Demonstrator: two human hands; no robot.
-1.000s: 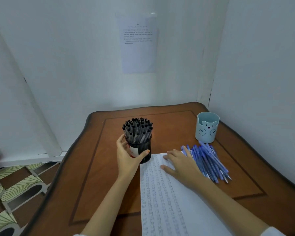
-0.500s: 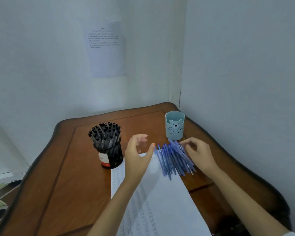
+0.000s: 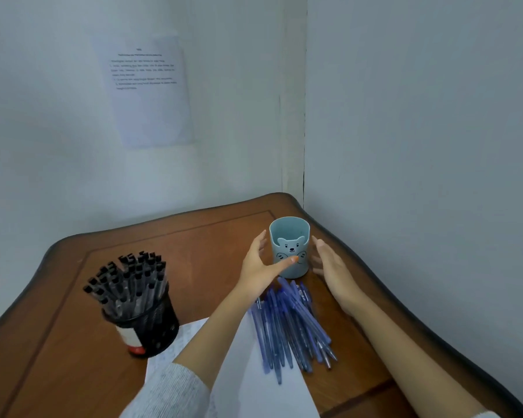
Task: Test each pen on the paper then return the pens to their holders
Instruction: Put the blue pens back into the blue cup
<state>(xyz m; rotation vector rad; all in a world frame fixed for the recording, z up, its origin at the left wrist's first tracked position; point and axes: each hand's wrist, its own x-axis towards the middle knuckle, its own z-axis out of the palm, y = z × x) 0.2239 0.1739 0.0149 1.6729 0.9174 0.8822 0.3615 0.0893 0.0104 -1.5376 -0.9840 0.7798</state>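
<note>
Here's the pale blue bear holder (image 3: pixel 290 247), upright on the desk (image 3: pixel 194 245) and sitting right between the two hands. The left hand (image 3: pixel 258 265) is spread wide round its left side, fingers fairly straight alongside the wall, thumb laid across the front with its tip touching just below the bear's face. Whether those fingers actually touch the holder, I cannot tell. The right hand (image 3: pixel 329 263) is wide too, palm turned inward, just beside the holder's right side, a sliver of a gap showing.

Just behind both wrists, nearer the person, lies the heap of blue pens (image 3: pixel 290 324), loose and crossing one another, some on the wood, some overlapping the edge of the paper (image 3: pixel 254 381) that runs under the left forearm. A grey sleeve (image 3: pixel 169 390) covers that arm near the elbow.

Well out to the left of the left hand stands the black mesh holder (image 3: pixel 151 330), packed with black pens (image 3: pixel 127 282), caps up, its base touching the paper's corner. Beyond the hands, a printed sheet (image 3: pixel 151 92) is stuck on the wall.
</note>
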